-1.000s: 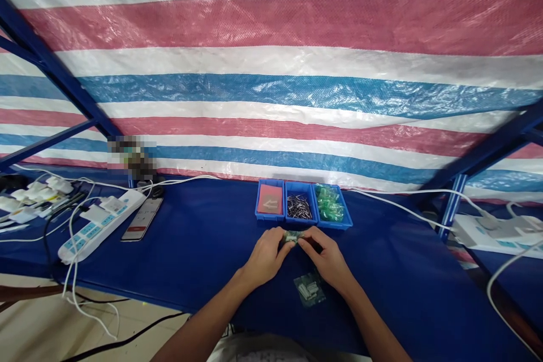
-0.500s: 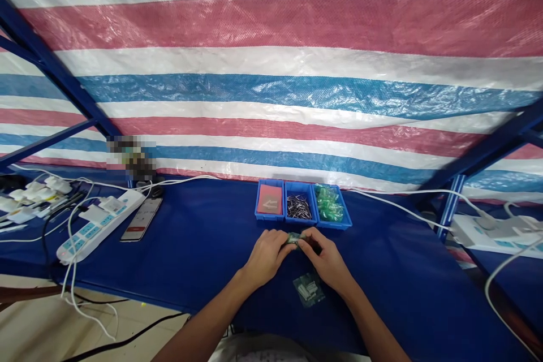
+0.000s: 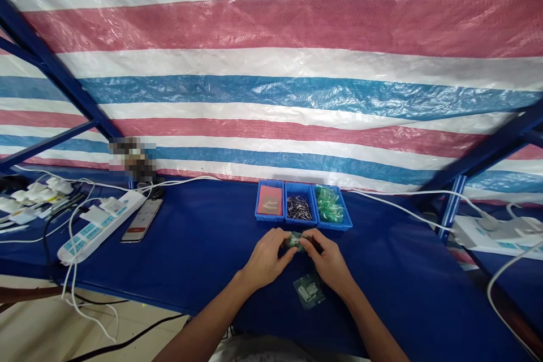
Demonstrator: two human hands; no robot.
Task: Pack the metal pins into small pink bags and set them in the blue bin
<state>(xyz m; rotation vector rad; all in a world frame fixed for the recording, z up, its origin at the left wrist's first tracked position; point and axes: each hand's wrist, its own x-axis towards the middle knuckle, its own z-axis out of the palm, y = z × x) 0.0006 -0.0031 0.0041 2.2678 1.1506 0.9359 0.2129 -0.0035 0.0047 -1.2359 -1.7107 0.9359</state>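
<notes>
The left hand (image 3: pixel 265 257) is nearly closed, a small bag (image 3: pixel 296 240) being pinched between it and the other hand. The thumbs (image 3: pixel 289 257) have been slightly parted, so its handling seems unfinished. Another bag (image 3: pixel 309 292) is laid nearer. By the right hand (image 3: pixel 328 261), the first is likewise pinched.

Reaches in from seven o'clock with a bare left forearm (image 3: pixel 207 314) and from five o'clock with a bare right forearm (image 3: pixel 373 314). Bends only slightly at the left wrist (image 3: pixel 242 281) and right wrist (image 3: pixel 348 288). Holds the bare left hand (image 3: pixel 263 258) and bare right hand (image 3: pixel 326 261) close together, backs upward. Angles the left thumb (image 3: pixel 287 258) toward two o'clock, the right thumb (image 3: pixel 308 247) toward ten. Curls both forefingers (image 3: pixel 313 233) inward opposite the thumbs, pinching on each side, other fingertips hidden.
</notes>
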